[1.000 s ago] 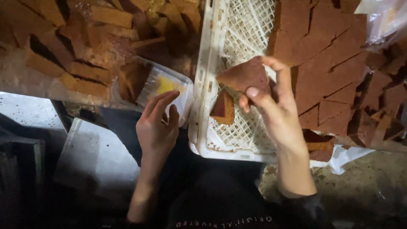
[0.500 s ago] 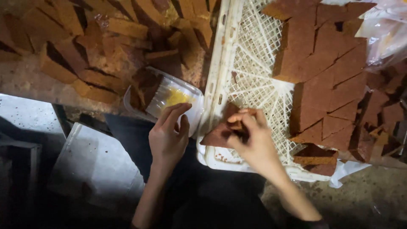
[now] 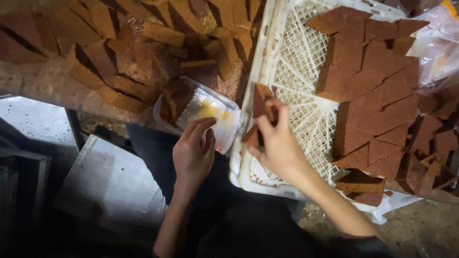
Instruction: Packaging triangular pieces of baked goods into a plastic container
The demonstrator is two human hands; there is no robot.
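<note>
Head view: at frame centre, the right hand [image 3: 277, 143] pinches a brown cake slice [image 3: 260, 107] upright, long axis vertical, over the white lattice crate [image 3: 306, 119]. Just left, the left hand [image 3: 193, 153] loosely steadies a clear plastic container [image 3: 205, 114], the nearer hand. The container's contents are hard to make out.

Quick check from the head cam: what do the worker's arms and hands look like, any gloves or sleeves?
Both are bare: no gloves, rings, watch or bands visible on the left hand or right hand. No sleeve covers either forearm as far as the frame shows. Dark clothing lies below them.
</note>
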